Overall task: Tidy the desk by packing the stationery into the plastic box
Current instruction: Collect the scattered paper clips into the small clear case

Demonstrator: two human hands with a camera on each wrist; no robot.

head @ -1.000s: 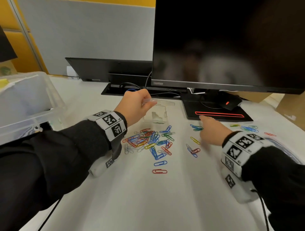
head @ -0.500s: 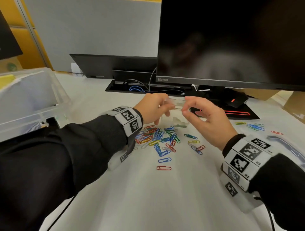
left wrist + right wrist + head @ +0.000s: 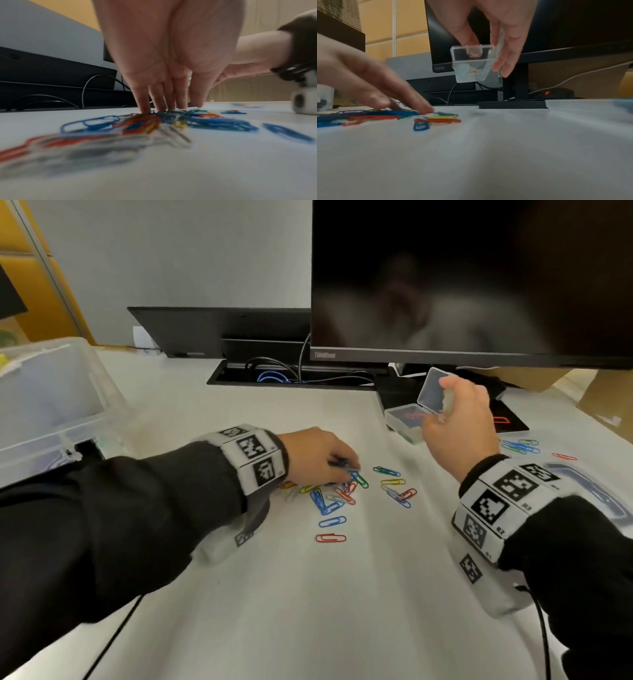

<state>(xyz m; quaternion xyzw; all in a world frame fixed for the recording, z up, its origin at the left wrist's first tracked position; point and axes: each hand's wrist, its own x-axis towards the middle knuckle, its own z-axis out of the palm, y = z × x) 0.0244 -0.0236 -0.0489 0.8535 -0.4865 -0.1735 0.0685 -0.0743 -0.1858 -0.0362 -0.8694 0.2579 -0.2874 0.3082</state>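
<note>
Dozens of coloured paper clips [image 3: 337, 494] lie at the desk's centre under the left hand [image 3: 313, 455], fingers straight, pressing them. Rake them together, then pinch. At two o'clock, the right hand [image 3: 455, 422] grips the open clear clip case [image 3: 416, 414]. Motion blur hides any clip actually lifted.

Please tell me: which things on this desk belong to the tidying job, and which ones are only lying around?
Part of the job:
- paper clips, scattered on the desk
- small clear box, lid open, held by the right hand
- left hand, fingers down on the clips
- large plastic box

Just lying about:
- monitor
- cables
</note>
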